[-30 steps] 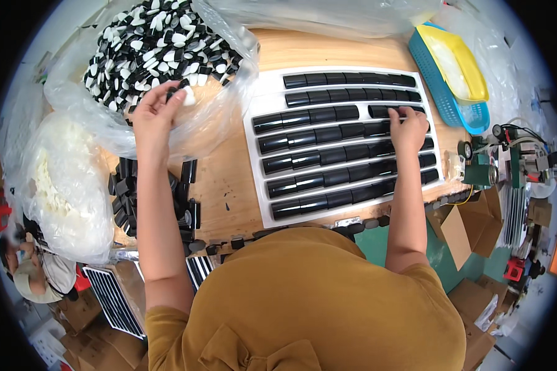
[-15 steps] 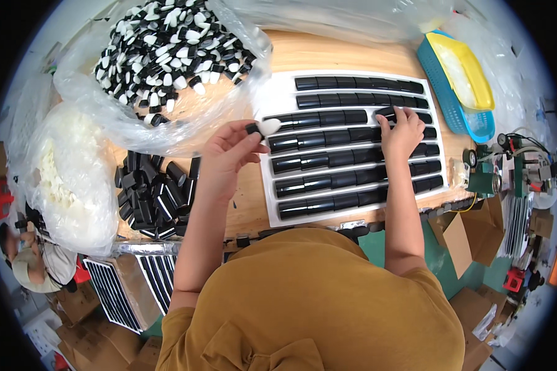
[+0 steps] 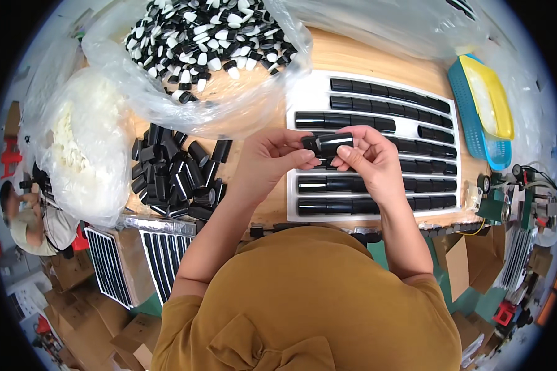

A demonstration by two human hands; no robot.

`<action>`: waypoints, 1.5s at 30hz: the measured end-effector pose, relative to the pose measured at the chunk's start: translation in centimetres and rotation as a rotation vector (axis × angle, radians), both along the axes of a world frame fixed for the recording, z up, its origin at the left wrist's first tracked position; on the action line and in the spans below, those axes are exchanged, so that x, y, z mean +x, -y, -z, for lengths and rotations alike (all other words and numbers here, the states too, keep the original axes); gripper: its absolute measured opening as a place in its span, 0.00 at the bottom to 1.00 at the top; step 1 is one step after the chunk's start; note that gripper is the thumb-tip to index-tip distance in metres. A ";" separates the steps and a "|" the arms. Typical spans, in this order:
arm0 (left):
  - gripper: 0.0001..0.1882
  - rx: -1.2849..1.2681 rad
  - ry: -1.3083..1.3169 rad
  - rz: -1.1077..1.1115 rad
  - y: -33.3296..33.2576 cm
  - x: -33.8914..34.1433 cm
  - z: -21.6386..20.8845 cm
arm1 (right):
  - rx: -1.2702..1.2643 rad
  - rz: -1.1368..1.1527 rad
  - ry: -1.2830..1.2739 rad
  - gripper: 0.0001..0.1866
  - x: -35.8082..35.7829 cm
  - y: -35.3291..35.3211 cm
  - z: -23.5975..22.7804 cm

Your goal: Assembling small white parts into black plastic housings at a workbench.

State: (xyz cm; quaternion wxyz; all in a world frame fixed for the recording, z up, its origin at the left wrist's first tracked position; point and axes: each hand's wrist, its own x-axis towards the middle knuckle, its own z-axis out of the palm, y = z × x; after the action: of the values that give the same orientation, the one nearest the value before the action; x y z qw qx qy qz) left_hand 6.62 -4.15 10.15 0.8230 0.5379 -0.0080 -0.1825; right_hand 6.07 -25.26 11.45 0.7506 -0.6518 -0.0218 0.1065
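Both hands, left hand (image 3: 272, 157) and right hand (image 3: 368, 161), pinch one glossy black cap (image 3: 328, 144) above the white tray (image 3: 303, 99). Loose caps (image 3: 176, 173) lie at nine o'clock. Slick plastic could slip from the fingertips and knock the seated rows askew.

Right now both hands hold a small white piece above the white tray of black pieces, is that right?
Not quite: the piece is black, not white. The head view shows the left hand and right hand pinching it together above the white tray of black pieces.
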 end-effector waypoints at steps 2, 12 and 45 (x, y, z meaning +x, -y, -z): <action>0.16 0.000 0.006 0.010 -0.1 -0.2 0.2 | 0.043 -0.035 -0.014 0.14 -0.3 -0.3 0.2; 0.16 0.109 0.029 0.088 -0.5 -0.7 -0.7 | -0.107 -0.124 0.018 0.14 -1.0 -0.3 -1.1; 0.40 -0.137 0.008 -0.168 0.8 0.1 -1.7 | 0.088 -0.387 -0.125 0.13 -3.4 -4.4 -0.9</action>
State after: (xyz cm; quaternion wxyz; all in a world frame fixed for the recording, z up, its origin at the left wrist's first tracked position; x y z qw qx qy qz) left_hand 6.77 -4.99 11.87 0.8701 0.4800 0.0215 -0.1098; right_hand 2.63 -20.85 12.38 0.7437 -0.5941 -0.1050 0.2879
